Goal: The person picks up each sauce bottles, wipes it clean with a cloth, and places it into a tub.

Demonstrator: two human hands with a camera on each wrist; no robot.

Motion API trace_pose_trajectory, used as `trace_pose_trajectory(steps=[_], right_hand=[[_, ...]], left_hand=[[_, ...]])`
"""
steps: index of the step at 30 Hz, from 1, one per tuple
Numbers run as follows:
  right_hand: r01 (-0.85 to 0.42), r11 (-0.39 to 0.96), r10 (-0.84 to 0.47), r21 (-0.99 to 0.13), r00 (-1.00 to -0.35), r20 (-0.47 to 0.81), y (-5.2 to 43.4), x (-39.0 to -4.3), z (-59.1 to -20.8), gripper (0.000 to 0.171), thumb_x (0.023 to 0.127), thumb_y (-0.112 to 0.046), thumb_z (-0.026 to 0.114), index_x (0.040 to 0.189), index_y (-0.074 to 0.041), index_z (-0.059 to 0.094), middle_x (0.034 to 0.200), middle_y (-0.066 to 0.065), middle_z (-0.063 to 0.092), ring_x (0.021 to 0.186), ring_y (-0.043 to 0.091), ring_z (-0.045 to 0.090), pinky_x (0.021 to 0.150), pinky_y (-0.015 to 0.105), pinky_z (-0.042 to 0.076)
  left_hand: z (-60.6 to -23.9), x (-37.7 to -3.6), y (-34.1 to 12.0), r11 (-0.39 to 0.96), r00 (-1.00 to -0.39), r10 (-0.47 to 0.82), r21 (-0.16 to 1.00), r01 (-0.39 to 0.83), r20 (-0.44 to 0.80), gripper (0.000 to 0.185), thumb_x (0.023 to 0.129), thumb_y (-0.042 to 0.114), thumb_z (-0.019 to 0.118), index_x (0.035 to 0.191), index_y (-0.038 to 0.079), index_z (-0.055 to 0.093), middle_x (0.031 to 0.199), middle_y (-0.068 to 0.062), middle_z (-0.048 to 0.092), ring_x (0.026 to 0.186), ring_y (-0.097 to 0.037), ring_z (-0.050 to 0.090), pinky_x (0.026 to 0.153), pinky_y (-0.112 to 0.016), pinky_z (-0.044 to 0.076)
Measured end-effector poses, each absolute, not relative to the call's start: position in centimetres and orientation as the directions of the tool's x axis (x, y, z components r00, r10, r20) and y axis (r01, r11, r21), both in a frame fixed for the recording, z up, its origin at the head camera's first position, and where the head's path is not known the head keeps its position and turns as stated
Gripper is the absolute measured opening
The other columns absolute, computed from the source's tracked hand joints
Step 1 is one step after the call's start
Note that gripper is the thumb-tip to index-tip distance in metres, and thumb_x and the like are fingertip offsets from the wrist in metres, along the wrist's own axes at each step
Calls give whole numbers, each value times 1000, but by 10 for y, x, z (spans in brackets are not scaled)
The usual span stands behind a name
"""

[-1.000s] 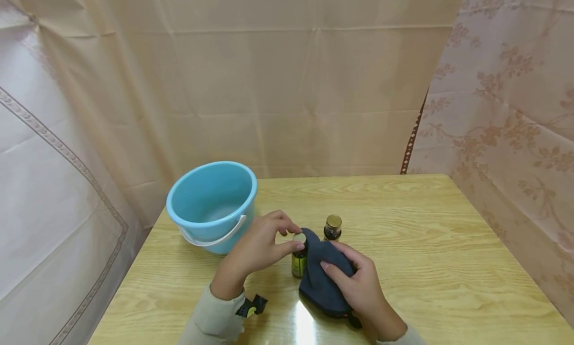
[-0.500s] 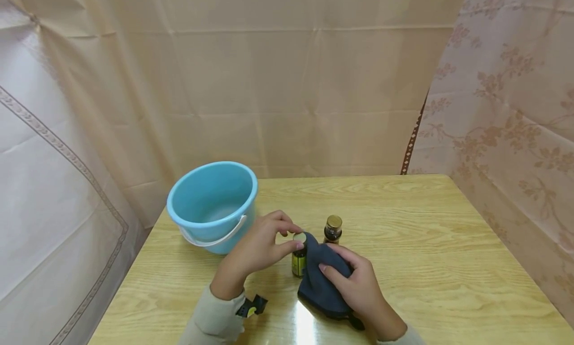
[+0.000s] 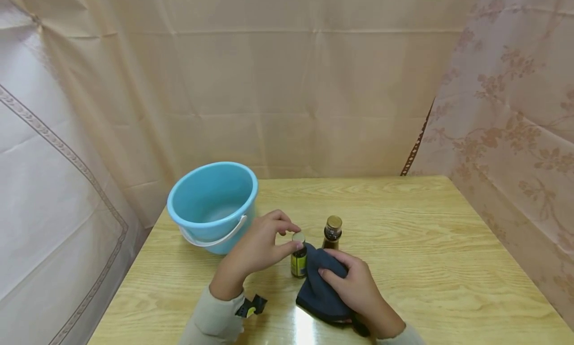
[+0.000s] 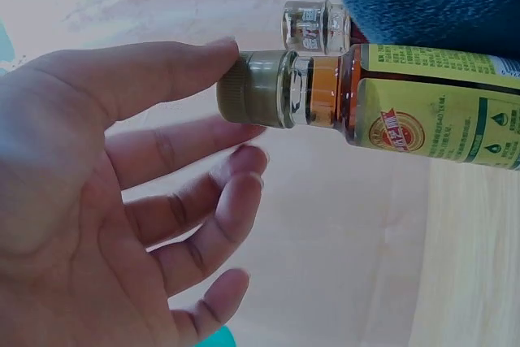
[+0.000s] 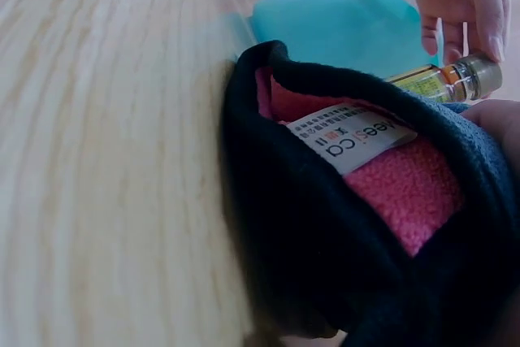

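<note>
My left hand [image 3: 262, 240] pinches the olive-green cap of a small glass bottle [image 4: 439, 103] between thumb and index finger. The other fingers spread loosely below it. This bottle has a yellow-green label and stands upright on the table. My right hand [image 3: 356, 287] grips a dark blue fleecy cloth mitt [image 3: 325, 290], which lies against the bottle's right side. In the right wrist view, the mitt's opening shows a pink lining [image 5: 414, 193] and a white tag [image 5: 353, 137]. Just behind the mitt stands a second, dark bottle [image 3: 332, 233] with a gold cap, its lower part hidden.
A light blue bucket [image 3: 215, 225] with a white handle [image 3: 219, 239] stands left of the left hand. The wood-grain table [image 3: 430, 260] extends right and back to a beige curtain [image 3: 287, 100]. A floral curtain [image 3: 511, 135] hangs at the right.
My right hand has drawn the mitt slightly down and toward me along the bottle, showing more of the dark bottle behind. The left hand stays at the cap.
</note>
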State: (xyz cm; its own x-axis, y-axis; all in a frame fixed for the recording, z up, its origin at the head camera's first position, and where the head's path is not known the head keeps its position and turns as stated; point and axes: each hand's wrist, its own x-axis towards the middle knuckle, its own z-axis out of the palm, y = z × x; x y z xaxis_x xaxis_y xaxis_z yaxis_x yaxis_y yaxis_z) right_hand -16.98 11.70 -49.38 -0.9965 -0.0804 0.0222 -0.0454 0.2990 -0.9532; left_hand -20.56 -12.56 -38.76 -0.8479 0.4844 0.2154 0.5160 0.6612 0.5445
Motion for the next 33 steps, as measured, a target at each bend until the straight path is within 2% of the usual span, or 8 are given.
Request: trace_pose_trajectory(steps=[6,9,15,20,26,33], right_hand=[[-47,328,-86,-944,-996,20,117,-171,-496,38,86,-15,84,118,-34,76,116,0,75,97,15,69,79,27,56],[-51,329,-88,-943,-996,23,118,-171,-496,38,86,-15,84,118,-34,76,115,-1,75,97,15,69,79,27,56],[-76,306,-89,-949,-995,51,118,-169,-495,39,86,-16,84,119,-34,76,118,-1,75,99,14,70,80,26,56],[-158,232,-84,-960,-986,142,118,-165,-492,40,87,-14,84,122,-31,75,123,-2,74,107,16,71,86,27,58],[-309,161,-108,-937,-949,295,119,-164,-489,42,90,-12,82,129,-23,73,128,-2,73,117,15,69,92,26,57],[-417,88,-154,-904,-903,402,119,-164,-489,42,94,-7,77,133,-17,69,133,6,71,125,16,66,96,25,55]], left_hand=[[-388,-204,-124,705,-848,447,472,530,284,34,88,48,81,109,22,80,106,8,66,90,-12,61,84,-37,42],[-388,-204,-123,703,-853,435,482,522,288,29,87,46,83,104,23,80,104,10,66,92,-13,63,84,-38,42],[-388,-205,-123,690,-855,444,506,517,268,24,89,41,83,104,23,80,106,11,66,94,-15,66,87,-38,46],[-387,-206,-123,678,-849,468,516,524,247,24,91,40,81,107,23,80,107,11,66,95,-11,66,85,-33,52],[-387,-206,-123,649,-840,489,546,530,235,24,93,36,79,112,21,80,106,9,64,96,-15,67,84,-33,54],[-388,-206,-125,632,-838,495,566,529,231,25,94,34,79,114,19,80,107,8,65,96,-16,66,82,-30,55]])
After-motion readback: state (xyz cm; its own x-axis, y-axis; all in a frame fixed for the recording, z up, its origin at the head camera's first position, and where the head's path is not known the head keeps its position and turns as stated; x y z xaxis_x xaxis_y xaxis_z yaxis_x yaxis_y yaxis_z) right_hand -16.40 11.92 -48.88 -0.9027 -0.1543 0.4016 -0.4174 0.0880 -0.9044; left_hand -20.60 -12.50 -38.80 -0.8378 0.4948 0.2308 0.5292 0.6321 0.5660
